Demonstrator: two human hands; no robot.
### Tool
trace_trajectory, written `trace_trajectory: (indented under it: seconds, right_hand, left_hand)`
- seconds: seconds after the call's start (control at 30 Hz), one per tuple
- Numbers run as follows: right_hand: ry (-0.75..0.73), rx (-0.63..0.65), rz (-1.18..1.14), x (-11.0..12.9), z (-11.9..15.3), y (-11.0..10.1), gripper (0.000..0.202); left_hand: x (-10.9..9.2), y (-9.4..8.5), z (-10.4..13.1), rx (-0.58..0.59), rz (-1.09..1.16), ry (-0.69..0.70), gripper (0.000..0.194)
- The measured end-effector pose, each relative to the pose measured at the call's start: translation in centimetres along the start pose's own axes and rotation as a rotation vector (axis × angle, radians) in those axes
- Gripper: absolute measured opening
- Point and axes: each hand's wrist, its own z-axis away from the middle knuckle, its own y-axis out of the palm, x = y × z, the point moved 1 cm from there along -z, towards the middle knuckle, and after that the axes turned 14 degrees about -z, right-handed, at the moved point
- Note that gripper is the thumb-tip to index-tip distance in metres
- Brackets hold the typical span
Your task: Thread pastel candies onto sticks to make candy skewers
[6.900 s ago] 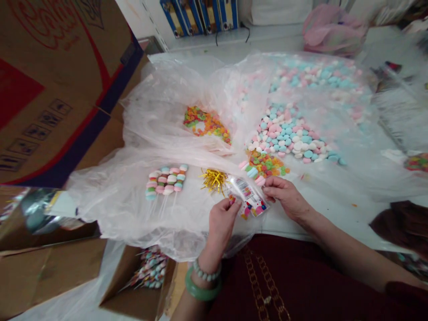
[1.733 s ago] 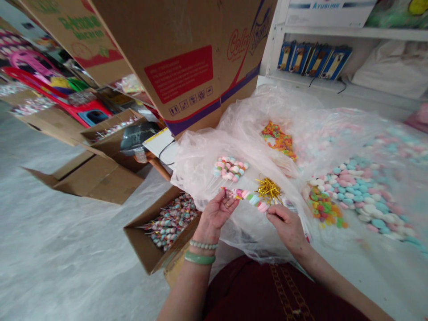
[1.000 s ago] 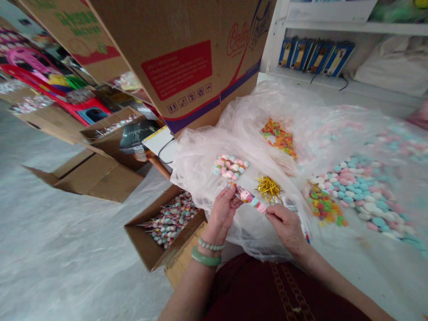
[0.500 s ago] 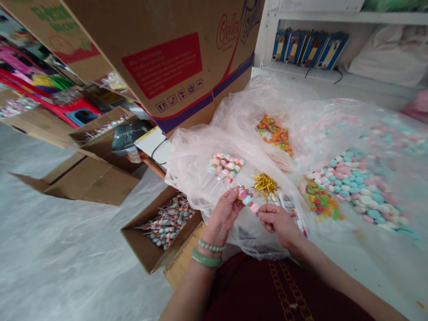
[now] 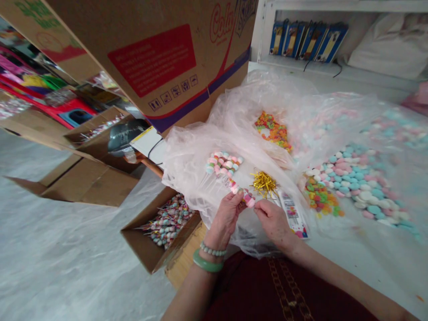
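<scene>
My left hand, with a bead bracelet and green bangle at its wrist, is closed around a marshmallow candy skewer in pink and white. Its pieces show on both sides of my fingers, partly under a printed clear wrapper. My right hand pinches at the skewer's lower right end; the exact point of grip is hidden by the fingers. Just beyond my hands, finished-looking candy skewers lie in a row on the plastic sheet. A bunch of gold twist ties sits near my right hand.
Loose marshmallows and ring gummies lie at the right, with more gummies farther back. A printed card packet is by my right wrist. An open carton of skewers stands lower left; a tall cardboard box rises behind.
My right hand has come nearer to my left, and less of the skewer shows between them. The blue piece seen there earlier is now covered. The view has shifted slightly.
</scene>
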Motion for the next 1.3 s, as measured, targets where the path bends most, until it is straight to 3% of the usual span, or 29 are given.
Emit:
trace_trajectory:
  seconds: [0.07,0.1,0.27,0.5,0.7,0.9,1.0,1.17,1.3]
  right_hand:
    - [-0.145,-0.012,0.151,0.6,-0.3,0.1,0.018]
    - [-0.150,-0.009,0.152,0.7,-0.6,0.2,0.019]
    - [0.101,0.092,-0.145,0.5,-1.9,-0.1,0.016]
    - [-0.020,0.058,0.120,-0.1,-0.7,-1.0,0.017]
    - [-0.013,0.043,-0.017,1.3,-0.8,-0.4,0.017]
    - [0.022,0.187,0.019,0.5,0.5,-1.0,0.017]
    - [0.183,0.192,-0.120,0.0,0.9,-0.6,0.018]
    - [0.427,0.194,-0.515,0.6,0.7,0.1,0.015]
    - [0.644,0.341,-0.859,0.8,0.4,0.2,0.019]
  left_hand:
    - [0.2,0.3,0.1,-0.011,-0.010,0.001,0.034]
    - [0.3,0.5,0.2,-0.010,-0.015,0.006,0.033]
    - [0.4,0.7,0.2,0.055,0.002,-0.023,0.030]
    - [-0.1,-0.3,0.3,-0.051,-0.063,-0.025,0.034]
    - [-0.9,-0.1,0.9,0.086,0.049,-0.086,0.032]
    - [-3.6,-3.0,-0.1,-0.096,0.278,0.012,0.018]
    - [-3.7,-3.1,-0.5,-0.124,0.309,0.058,0.014]
    - [-2.5,-1.2,0.1,-0.074,0.281,0.112,0.018]
    - [-2.1,-0.8,0.3,-0.073,0.275,0.059,0.020]
